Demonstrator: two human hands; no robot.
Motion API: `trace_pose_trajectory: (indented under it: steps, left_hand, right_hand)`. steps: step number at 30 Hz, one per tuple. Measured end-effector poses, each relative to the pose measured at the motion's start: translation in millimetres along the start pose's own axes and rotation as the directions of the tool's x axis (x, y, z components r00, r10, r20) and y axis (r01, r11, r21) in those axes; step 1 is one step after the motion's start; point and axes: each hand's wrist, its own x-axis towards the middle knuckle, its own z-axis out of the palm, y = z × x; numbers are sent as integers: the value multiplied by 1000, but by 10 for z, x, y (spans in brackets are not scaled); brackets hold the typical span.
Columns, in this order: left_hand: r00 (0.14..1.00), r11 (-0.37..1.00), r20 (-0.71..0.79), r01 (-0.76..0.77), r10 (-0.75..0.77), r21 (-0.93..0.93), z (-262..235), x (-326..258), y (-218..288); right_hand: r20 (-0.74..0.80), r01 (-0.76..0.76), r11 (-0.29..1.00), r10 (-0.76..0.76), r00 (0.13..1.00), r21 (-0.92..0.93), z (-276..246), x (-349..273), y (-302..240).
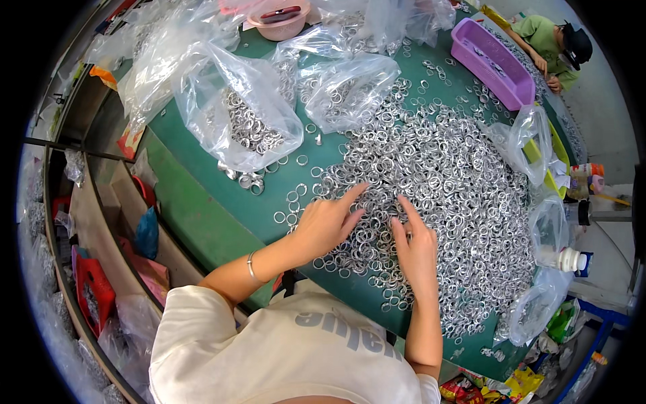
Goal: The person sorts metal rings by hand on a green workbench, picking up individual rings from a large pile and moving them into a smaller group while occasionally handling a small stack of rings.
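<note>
Overhead view of a green table point(202, 202) bearing a broad heap of small silver metal rings point(457, 182). The left hand point(326, 222) lies palm down at the near left edge of the heap, fingers spread and extended, the index fingertip resting on the rings; it grips nothing that can be seen. A thin bracelet point(251, 267) circles its wrist. The right hand point(416, 249) lies flat on the rings just beside the left, fingers held loosely together and pointing away from the person; whether a ring is pinched beneath it cannot be told. The two hands are near each other but do not touch. Loose rings trail off the heap toward the left hand. Beyond the hands, clear plastic bags point(249, 114) partly filled with rings rest on the table, with a pink bowl point(279, 19) at the far edge and a purple basket point(491, 64) at the far right. A second person in a green shirt point(542, 34) sits past the basket.
</note>
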Motion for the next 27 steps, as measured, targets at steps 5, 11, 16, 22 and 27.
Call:
trace_pose_trajectory:
  steps: [5,11,16,22,27]
  left_hand:
    - [994,988,107,-27,11,155,102,-5,-42]
    - [999,997,45,16,-20,80,-70,-242,-163]
    - [999,998,16,35,-34,-61,-97,-411,-99]
    - [994,991,-56,-95,91,-91,81,-401,-4]
    - [981,984,-108,-170,163,-59,254,-355,-140]
  right_hand:
    - [173,187,919,-133,976,-347,178,-78,40]
    - [155,123,976,-95,983,-179,61,-375,183]
    - [35,133,988,-131,991,-79,130,-497,79]
    - [-69,266,955,-276,959,-128,301,-481,144]
    - [-5,361,895,-375,927,-263,387,-349,219]
